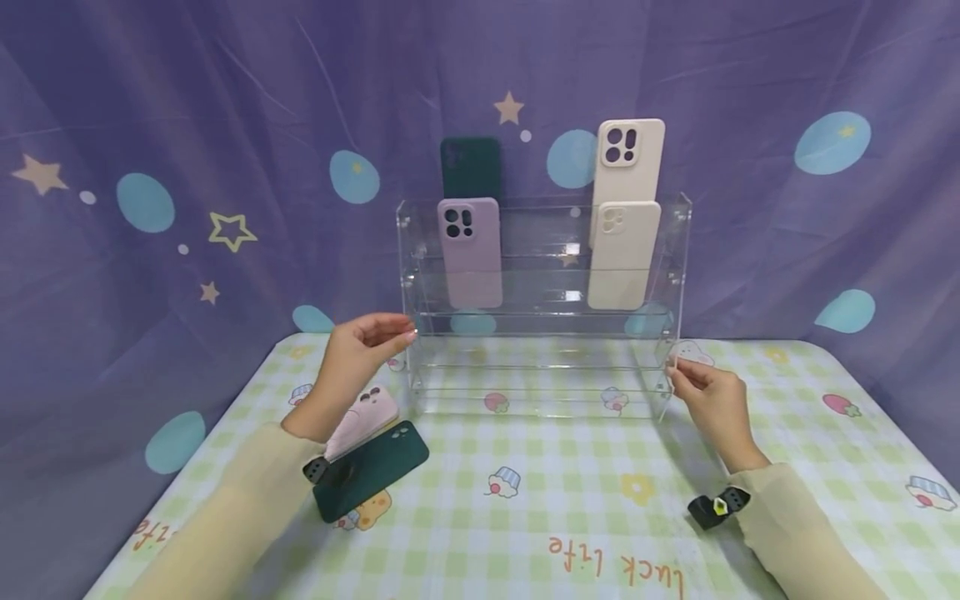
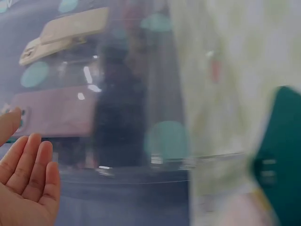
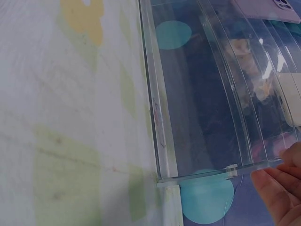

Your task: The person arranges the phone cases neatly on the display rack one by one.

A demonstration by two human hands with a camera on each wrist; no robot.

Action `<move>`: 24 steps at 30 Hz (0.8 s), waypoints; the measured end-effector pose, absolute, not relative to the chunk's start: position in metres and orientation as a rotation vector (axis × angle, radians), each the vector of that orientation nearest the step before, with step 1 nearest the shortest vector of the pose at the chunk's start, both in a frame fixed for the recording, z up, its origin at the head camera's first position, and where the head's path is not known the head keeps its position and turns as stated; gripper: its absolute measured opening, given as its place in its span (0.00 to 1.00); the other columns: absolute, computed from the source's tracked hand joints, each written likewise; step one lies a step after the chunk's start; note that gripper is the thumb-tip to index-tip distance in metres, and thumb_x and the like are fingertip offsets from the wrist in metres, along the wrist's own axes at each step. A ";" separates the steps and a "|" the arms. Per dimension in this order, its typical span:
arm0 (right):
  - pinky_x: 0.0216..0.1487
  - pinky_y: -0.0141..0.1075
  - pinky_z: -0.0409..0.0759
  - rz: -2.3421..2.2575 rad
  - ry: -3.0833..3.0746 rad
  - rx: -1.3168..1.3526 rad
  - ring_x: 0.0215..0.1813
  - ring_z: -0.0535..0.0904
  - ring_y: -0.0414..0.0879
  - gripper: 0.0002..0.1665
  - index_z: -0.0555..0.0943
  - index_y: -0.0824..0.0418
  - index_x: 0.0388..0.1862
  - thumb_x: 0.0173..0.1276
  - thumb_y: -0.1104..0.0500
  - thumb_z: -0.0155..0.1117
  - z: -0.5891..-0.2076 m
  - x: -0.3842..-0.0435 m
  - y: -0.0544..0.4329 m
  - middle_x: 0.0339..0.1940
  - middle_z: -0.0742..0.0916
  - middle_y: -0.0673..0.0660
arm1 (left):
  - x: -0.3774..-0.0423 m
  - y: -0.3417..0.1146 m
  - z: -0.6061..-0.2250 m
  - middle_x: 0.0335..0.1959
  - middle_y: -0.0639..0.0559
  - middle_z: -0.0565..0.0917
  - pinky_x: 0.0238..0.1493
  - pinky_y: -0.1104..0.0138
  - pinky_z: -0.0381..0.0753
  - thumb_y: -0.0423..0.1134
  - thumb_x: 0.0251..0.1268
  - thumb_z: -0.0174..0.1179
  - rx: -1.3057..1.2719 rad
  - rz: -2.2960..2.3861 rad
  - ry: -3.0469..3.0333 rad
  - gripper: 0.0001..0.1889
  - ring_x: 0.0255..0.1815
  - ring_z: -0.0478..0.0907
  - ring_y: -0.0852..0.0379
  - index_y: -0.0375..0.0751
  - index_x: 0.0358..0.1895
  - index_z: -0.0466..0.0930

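Observation:
A clear acrylic display rack [image 1: 540, 367] with stepped shelves stands on the table between both hands. My left hand [image 1: 367, 342] is beside its left side panel, fingertips right at the edge; in the left wrist view the fingers [image 2: 33, 165] are extended, with the thumb apart. On the other side, my right hand [image 1: 708, 400] pinches the right panel's edge between thumb and fingers. A lilac phone case [image 1: 472, 250] leans on the rack in front of a dark green one [image 1: 471, 167]. To their right, a cream case [image 1: 624, 258] overlaps a taller cream case [image 1: 641, 171].
Under the left forearm, a pink phone case [image 1: 367, 417] and another dark green case [image 1: 382, 467] lie overlapping on the checked tablecloth [image 1: 525, 550]. A purple patterned curtain [image 1: 270, 108] hangs right behind the rack. Black straps with cameras sit on both wrists.

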State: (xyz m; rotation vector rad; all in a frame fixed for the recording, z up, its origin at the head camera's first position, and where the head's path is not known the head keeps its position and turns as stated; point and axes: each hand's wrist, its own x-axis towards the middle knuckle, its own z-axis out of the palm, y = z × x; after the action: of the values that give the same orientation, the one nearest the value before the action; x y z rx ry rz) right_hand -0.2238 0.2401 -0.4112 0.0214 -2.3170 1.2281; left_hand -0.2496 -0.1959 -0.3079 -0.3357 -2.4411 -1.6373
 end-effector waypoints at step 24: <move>0.30 0.17 0.76 1.239 -2.317 0.034 0.30 0.72 0.14 0.16 0.80 0.75 0.49 0.67 0.64 0.60 -0.410 -0.224 0.240 0.42 0.85 0.71 | -0.224 -0.226 -0.422 0.56 0.36 0.77 0.57 0.54 0.72 0.36 0.53 0.69 -0.118 -1.544 -2.819 0.28 0.57 0.73 0.42 0.30 0.58 0.74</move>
State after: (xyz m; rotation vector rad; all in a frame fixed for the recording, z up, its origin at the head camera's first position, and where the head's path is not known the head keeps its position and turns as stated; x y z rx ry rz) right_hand -0.2244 0.2398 -0.4096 0.0343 -2.3170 1.2389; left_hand -0.2239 -0.2260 -0.4216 -0.1178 -2.8193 -1.5444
